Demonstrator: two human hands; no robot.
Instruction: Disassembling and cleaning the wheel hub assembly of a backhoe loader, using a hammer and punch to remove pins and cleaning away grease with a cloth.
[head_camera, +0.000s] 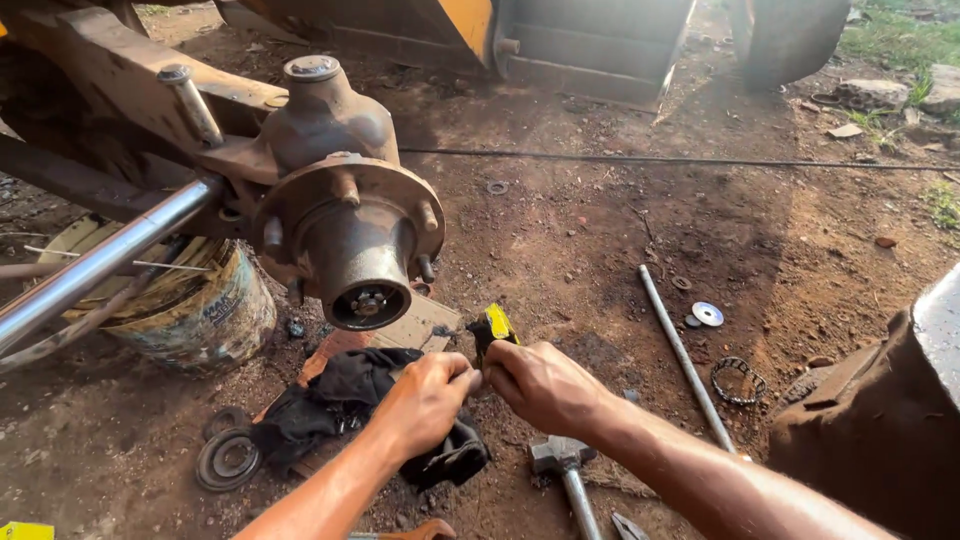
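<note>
A rusty wheel hub with studs sticks out from an axle at the upper left, its open end facing me. Just below it my left hand and my right hand meet over the dirt. My right hand grips a yellow and black tool that points up toward the hub. My left hand pinches something small at the tool's base; I cannot make out what it is. A black rag lies under my left hand.
A dirty bucket stands under a chrome rod. A hammer, a long steel rod, a bearing cage, a washer and round metal rings lie on the ground. A brown drum stands right.
</note>
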